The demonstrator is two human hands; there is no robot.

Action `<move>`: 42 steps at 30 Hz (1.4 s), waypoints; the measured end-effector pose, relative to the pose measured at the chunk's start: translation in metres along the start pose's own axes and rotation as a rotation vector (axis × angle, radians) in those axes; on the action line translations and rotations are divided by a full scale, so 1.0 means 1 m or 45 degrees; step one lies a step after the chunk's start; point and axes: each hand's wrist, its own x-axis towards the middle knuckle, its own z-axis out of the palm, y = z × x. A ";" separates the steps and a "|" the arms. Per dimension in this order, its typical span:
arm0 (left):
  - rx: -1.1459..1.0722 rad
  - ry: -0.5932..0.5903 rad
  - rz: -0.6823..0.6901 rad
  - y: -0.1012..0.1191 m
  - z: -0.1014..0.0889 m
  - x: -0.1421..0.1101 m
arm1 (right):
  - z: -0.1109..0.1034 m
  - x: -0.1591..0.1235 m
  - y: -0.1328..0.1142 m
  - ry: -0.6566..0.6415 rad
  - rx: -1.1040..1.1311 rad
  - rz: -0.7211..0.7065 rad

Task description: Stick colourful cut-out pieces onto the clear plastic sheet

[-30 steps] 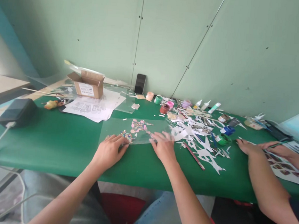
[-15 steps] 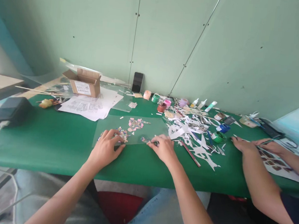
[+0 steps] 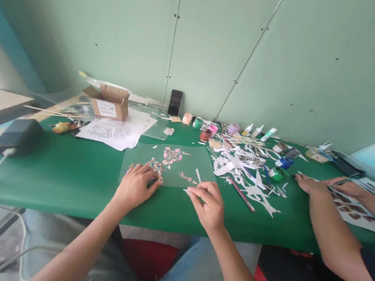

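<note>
A clear plastic sheet (image 3: 142, 151) lies on the green table in front of me. On it are a pink patterned cutout (image 3: 172, 156), a multicoloured cutout (image 3: 155, 165) and a small narrow patterned piece (image 3: 184, 175). My left hand (image 3: 139, 183) rests over the multicoloured cutout, fingers bent and thumb apart, covering part of it. My right hand (image 3: 208, 203) is at the sheet's near edge, thumb and fingertips pinching a small pointed white paper scrap (image 3: 187, 192). A thin white strip (image 3: 198, 175) lies just beyond those fingers.
White paper scraps (image 3: 252, 190) and a pencil (image 3: 242, 194) spread to the right, with paint jars (image 3: 279, 174) beside them. At far right a co-worker's hands (image 3: 308, 186) are over a printed sheet. A cardboard box (image 3: 111, 107), papers (image 3: 109, 133) and a dark adapter (image 3: 17, 136) stand left.
My right hand has drawn back from the narrow patterned piece and turned, a white scrap now showing in its fingertips. My left hand stays by the multicoloured cutout. The view shifted slightly.
</note>
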 end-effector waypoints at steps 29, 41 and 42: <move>0.000 0.019 -0.009 -0.003 0.004 -0.002 | 0.069 0.061 0.027 -0.495 0.249 1.217; 0.043 -0.033 -0.024 0.000 0.003 -0.002 | 0.085 0.043 0.018 -0.364 -0.135 1.097; 0.052 -0.041 -0.015 0.000 0.003 -0.002 | 0.086 0.044 0.017 -0.370 -0.151 1.086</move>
